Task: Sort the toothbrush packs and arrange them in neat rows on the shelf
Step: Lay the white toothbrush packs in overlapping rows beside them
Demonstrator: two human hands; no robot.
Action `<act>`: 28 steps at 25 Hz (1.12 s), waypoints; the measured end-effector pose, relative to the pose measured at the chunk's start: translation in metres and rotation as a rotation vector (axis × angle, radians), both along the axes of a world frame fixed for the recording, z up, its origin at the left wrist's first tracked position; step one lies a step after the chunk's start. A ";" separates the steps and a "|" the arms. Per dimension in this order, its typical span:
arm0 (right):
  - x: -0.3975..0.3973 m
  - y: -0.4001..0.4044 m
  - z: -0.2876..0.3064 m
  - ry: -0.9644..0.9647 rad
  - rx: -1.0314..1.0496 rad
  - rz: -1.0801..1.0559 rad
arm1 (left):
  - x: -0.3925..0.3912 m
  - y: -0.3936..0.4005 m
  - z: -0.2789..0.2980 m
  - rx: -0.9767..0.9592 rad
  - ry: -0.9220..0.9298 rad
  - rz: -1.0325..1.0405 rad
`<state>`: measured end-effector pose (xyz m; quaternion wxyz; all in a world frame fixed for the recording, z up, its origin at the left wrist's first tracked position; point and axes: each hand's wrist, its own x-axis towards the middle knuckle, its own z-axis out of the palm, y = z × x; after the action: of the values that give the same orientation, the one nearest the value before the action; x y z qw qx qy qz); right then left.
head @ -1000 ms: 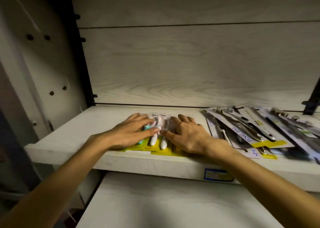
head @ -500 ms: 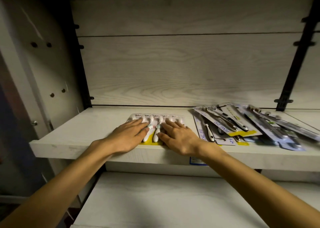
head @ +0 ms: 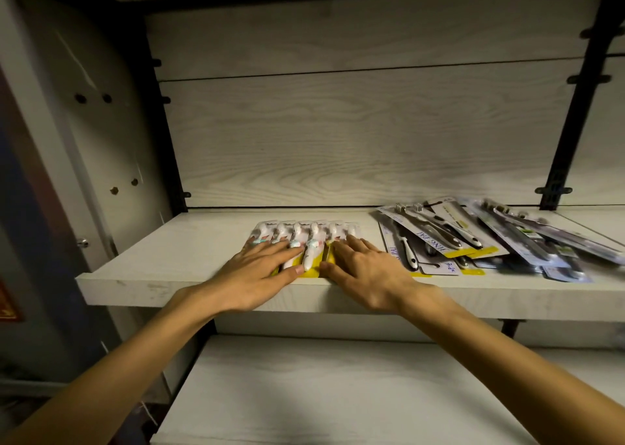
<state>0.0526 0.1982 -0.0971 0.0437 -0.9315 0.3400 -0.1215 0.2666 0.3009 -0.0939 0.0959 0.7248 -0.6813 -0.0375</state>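
A row of small white toothbrush packs with yellow cards [head: 306, 236] lies flat on the pale wooden shelf [head: 189, 248], near its front edge. My left hand [head: 260, 272] rests flat on the left part of the row, fingers straight. My right hand [head: 363, 268] lies flat on the right part, fingers spread; both hands hide the packs' near ends. To the right sits a loose, overlapping heap of longer packs with dark-handled toothbrushes [head: 473, 238].
A wood-grain back panel [head: 355, 133] closes the shelf behind. Black metal uprights stand at the left [head: 165, 123] and right [head: 575, 106]. A second pale shelf [head: 338, 387] sticks out below. The shelf surface left of the row is bare.
The view has tilted up and the row now sits a little further back on the shelf. Both hands stay flat on the white packs, moved slightly forward with them.
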 end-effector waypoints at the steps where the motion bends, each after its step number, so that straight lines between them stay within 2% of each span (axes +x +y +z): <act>1: 0.001 0.000 0.001 0.009 0.004 0.010 | 0.000 0.002 0.001 -0.009 -0.002 0.000; 8: 0.015 0.002 0.009 0.060 0.023 0.066 | 0.016 0.010 0.000 -0.031 -0.020 0.037; 13: 0.018 0.007 0.005 0.042 0.013 0.049 | 0.024 0.014 -0.004 -0.063 -0.019 -0.027; 19: 0.028 0.009 0.001 0.046 0.033 0.014 | 0.027 0.011 0.000 -0.078 0.054 -0.030; 22: 0.038 0.010 0.003 0.037 0.045 -0.002 | 0.028 0.012 0.005 -0.120 0.122 0.033; 28: 0.031 0.011 -0.001 -0.011 0.019 0.048 | 0.021 0.024 -0.009 -0.180 -0.031 0.090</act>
<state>0.0841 0.2092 -0.0985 0.0572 -0.9383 0.3185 -0.1224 0.2872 0.3252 -0.1025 0.1517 0.7436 -0.6501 0.0391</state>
